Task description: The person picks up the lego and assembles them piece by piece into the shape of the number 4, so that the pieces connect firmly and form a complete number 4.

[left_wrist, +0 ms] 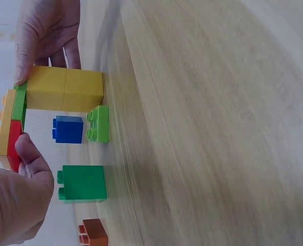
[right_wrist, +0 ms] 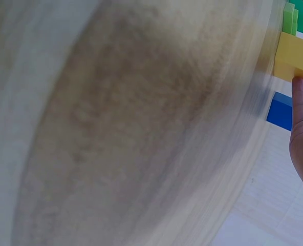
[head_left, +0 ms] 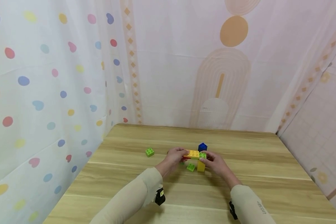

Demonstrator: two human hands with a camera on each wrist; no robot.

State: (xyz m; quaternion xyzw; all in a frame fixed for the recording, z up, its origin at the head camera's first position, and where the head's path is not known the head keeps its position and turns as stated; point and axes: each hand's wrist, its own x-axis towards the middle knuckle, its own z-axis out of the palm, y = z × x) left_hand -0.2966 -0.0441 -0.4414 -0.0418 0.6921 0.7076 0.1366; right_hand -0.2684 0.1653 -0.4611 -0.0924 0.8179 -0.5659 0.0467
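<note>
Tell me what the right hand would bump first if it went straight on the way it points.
The right hand would likely meet the yellow block stack first; a fingertip seems to touch it, though depth is unclear.

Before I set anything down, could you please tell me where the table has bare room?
The table is bare from the right hand to its right edge, and behind the blue brick to the back edge. It is crowded around the left hand and brick bar, where the yellow stack, flat green brick and dark green block cluster.
</note>
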